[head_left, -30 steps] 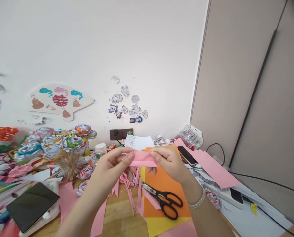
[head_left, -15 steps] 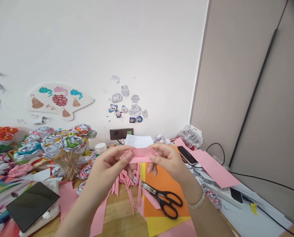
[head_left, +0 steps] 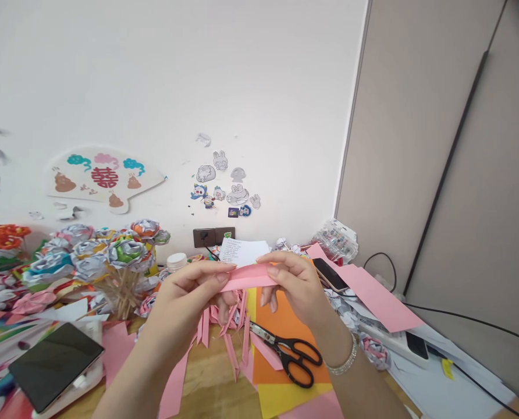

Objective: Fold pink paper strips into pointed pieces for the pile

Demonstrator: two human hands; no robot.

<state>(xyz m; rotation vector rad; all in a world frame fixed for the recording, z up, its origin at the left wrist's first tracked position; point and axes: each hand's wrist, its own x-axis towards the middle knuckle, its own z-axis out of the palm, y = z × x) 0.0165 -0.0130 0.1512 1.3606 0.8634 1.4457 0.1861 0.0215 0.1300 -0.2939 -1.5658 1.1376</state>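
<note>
A folded strip of pink paper (head_left: 247,277) is stretched level between my two hands, above the table. My left hand (head_left: 198,286) pinches its left end between thumb and fingers. At the other end, my right hand (head_left: 292,279) grips the paper the same way, and a beaded bracelet circles that wrist. Several narrow folded pink strips (head_left: 230,355) lie below on the wood. Black-handled scissors (head_left: 301,361) rest right of them on a sheet of orange paper (head_left: 270,314), blades toward the strips.
Paper flowers on sticks (head_left: 126,256) crowd the left. A dark tablet (head_left: 56,364) lies at front left. Behind my hands are a white-lidded jar (head_left: 176,262) and a written sheet (head_left: 242,250). A phone (head_left: 330,274), pink sheets (head_left: 381,299) and a cable lie right.
The pink paper's raised corner flaps have been flattened into a narrower band. My left hand has shifted slightly left; my right hand's fingers have moved a little along the paper.
</note>
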